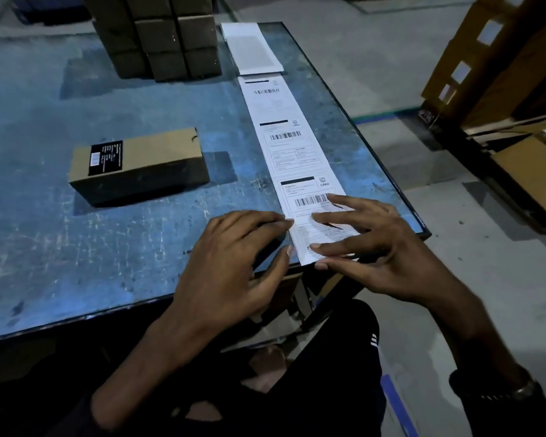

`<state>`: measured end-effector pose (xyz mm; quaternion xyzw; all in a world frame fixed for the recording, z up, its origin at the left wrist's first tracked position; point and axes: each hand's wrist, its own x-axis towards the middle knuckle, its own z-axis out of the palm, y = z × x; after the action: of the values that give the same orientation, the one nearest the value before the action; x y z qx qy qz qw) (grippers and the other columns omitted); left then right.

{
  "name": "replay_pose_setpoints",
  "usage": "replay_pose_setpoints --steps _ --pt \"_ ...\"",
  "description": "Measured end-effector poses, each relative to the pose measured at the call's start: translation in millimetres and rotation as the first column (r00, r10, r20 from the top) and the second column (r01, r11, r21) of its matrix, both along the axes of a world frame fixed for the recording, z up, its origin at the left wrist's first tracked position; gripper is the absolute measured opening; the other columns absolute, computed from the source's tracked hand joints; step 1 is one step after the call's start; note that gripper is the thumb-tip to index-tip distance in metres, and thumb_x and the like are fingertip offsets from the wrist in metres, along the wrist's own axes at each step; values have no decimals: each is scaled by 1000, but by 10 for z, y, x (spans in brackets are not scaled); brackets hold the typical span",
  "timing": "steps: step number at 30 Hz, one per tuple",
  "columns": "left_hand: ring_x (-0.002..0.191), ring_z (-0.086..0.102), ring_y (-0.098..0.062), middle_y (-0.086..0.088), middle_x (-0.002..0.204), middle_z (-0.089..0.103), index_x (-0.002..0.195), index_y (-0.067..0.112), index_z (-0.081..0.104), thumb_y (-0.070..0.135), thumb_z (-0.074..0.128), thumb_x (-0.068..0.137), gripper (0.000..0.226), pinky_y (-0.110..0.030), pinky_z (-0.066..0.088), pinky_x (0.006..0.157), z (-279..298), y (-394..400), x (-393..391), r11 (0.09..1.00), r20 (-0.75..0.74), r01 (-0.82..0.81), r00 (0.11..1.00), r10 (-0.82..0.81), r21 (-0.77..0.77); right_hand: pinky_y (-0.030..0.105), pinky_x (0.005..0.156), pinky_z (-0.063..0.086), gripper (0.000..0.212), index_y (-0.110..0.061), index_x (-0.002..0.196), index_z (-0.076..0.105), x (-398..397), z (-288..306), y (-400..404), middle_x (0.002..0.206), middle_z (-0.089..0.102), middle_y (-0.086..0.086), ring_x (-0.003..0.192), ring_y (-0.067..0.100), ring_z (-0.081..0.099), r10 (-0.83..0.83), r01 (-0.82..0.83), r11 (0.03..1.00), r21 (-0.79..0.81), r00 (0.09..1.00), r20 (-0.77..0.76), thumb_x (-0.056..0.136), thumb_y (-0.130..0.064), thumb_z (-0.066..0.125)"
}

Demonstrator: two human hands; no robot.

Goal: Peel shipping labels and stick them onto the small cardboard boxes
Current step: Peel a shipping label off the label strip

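Note:
A long white strip of shipping labels runs along the right side of the blue table, its near end at the table's front edge. My right hand lies over the nearest label with fingers spread and fairly straight, the fingertips touching the paper. My left hand sits just left of the strip, its fingertips at the label's left edge. A small cardboard box with a black sticker on top lies on the table to the left, apart from both hands.
A stack of several small cardboard boxes stands at the back of the table. White sheets lie beyond the strip's far end. On the floor to the right stand large cardboard cartons and a pallet.

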<state>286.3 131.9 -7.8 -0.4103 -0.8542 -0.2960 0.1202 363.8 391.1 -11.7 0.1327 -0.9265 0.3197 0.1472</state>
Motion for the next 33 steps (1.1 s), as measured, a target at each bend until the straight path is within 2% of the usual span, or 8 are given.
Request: replay_pose_setpoints --steps 3,6,7,10,12,14,20,33 --pt "84 69 -16 4 93 74 97 15 80 24 76 99 11 -33 51 73 32 -31 191 964 29 -4 1000 -4 265 61 105 48 15 -27 104 87 43 -4 12 126 77 -10 141 18 58 -3 0 998 -64 999 -42 90 -31 84" --pt "60 67 -14 5 70 70 77 14 79 31 73 101 29 -31 48 55 31 -7 479 928 353 -71 933 -68 367 58 100 51 12 -18 102 87 108 17 20 113 80 -8 131 22 64 -41 34 997 -74 995 -93 91 -17 83" --pt "58 69 -17 2 69 73 79 14 80 37 72 102 34 -29 49 52 43 30 569 923 538 -131 838 -91 362 57 98 51 11 -17 101 86 129 27 17 110 80 -8 129 23 66 -45 37 997 -72 992 -114 91 -15 83" --pt "74 79 -24 -3 94 82 105 16 81 50 69 93 38 -25 56 54 126 215 702 894 918 -315 338 -208 319 56 93 53 8 -14 98 86 171 46 7 104 81 -7 120 26 69 -45 37 998 -53 984 -170 92 -12 81" --pt "86 81 -25 -7 106 82 115 12 78 46 68 85 47 -25 61 61 167 354 717 839 948 -443 100 -303 315 52 91 55 7 -10 96 86 198 57 8 103 81 -3 112 28 70 -49 36 997 -64 978 -201 92 -10 81" --pt "94 81 -25 -10 109 82 114 9 79 42 71 86 44 -25 63 68 204 453 735 776 923 -540 4 -386 326 48 88 56 6 -8 96 86 233 73 -4 102 81 0 105 28 71 -53 37 997 -75 972 -230 92 -8 82" --pt "90 81 -24 -13 103 82 106 8 80 18 77 94 16 -21 62 64 203 609 809 635 887 -692 16 -461 343 44 86 56 8 -9 98 86 311 108 -18 104 80 0 100 27 72 -37 34 999 -13 965 -259 92 -8 80" --pt "82 80 -18 -15 92 81 97 4 78 7 74 94 6 -20 61 71 66 650 840 559 866 -694 192 -462 452 41 83 59 7 -14 97 86 303 114 -113 99 80 -7 98 13 75 -117 95 983 -159 984 -137 94 -16 80"
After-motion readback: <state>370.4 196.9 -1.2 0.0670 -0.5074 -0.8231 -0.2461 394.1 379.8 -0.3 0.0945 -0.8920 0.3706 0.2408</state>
